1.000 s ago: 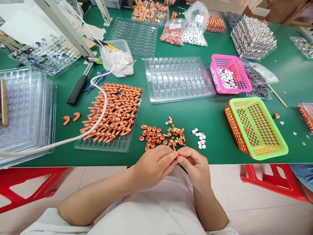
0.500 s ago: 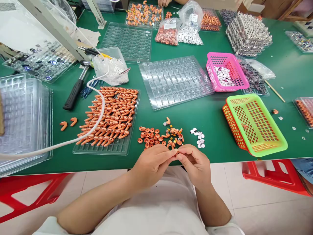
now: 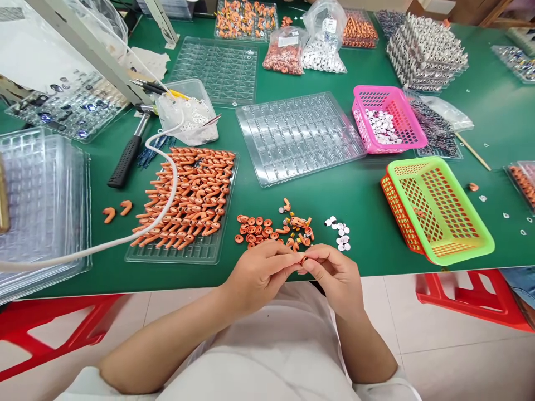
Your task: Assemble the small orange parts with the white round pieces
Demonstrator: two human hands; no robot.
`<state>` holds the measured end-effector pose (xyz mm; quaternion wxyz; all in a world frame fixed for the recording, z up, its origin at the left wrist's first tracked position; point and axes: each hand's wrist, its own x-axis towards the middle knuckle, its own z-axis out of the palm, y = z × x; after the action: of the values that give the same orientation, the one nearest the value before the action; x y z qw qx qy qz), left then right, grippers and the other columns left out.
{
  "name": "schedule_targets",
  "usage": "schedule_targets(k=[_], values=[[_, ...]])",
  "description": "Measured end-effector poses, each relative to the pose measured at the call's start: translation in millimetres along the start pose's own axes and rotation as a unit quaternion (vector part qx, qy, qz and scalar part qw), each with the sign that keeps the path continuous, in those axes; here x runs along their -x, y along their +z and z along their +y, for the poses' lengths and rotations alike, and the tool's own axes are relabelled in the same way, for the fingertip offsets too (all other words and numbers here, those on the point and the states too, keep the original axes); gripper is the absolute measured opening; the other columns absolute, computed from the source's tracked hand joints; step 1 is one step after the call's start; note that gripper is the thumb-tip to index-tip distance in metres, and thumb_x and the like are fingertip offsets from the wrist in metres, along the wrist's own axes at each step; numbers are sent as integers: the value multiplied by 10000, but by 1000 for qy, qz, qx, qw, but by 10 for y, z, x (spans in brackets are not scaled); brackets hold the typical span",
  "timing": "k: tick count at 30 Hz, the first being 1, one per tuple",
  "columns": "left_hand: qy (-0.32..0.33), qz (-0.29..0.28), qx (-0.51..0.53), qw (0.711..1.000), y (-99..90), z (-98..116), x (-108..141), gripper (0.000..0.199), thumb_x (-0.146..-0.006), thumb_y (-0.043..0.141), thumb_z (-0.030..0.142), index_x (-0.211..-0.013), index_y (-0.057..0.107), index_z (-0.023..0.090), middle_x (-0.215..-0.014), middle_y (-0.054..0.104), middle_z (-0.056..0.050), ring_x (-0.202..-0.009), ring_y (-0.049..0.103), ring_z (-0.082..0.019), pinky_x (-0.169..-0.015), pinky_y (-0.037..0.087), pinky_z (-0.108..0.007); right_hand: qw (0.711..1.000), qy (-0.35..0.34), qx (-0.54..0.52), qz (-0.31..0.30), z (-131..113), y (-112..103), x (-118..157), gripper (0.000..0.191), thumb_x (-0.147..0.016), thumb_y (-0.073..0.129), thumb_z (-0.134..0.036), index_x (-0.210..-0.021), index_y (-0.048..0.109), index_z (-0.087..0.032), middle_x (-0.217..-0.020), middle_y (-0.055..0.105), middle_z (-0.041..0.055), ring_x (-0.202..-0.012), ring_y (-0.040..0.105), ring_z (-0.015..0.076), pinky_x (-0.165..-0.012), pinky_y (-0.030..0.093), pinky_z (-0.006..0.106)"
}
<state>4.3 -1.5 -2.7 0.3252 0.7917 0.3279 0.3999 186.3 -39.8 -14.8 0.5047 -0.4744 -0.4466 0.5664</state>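
i see left hand [image 3: 257,275] and right hand [image 3: 334,275] pinching small orange part [image 3: 302,259] together at table [image 3: 359,195] edge. filled earpiece tray [image 3: 188,197] suggests much done; loose orange pieces [image 3: 271,229] remain.

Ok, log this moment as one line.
left hand: pinching orange piece | right hand: pinching same piece | place: green table edge

Orange parts [image 3: 273,229], green table [image 3: 359,192]
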Motion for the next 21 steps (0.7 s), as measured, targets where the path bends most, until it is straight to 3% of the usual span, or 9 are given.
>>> schedule_targets(k=[4,8,13,21], values=[[-9,-5,-15,1000,-9,9,-22,195,-929,569,142,-1065,694,203,-960,721,-74,-848,688,-143,-730,568,-244,999,20,-26,16,-20,20,-16,108,-842,730,-265,-933,684,-231,-835,709,4,-671,692,126,-645,631,269],[-18,-29,3,999,-12,31,-40,153,-936,561,143,-1011,683,195,-885,751,-43,-816,695,-148,-757,562,-259,999,-10,-36,4,-11,27,-20,159,-848,721,-259,-1007,719,-262,-887,716,9,-688,693,126,-642,646,277],[-116,-55,29,991,-34,56,-34,106,-885,647,169,-987,675,181,-862,766,-22,-751,702,-135,-707,546,-216,999,20,-30,-5,-16,-7,-11,117,-866,701,-245,-973,741,-268,-844,714,-2,-673,691,124,-629,636,269],[-210,-92,105,968,-75,68,-52,76,-869,655,167,-923,706,180,-821,754,0,-698,681,-112,-657,514,-187,997,69,-29,-22,-64,-34,-19,142,-871,698,-275,-1005,735,-247,-822,715,-4,-629,688,110,-626,627,261]])
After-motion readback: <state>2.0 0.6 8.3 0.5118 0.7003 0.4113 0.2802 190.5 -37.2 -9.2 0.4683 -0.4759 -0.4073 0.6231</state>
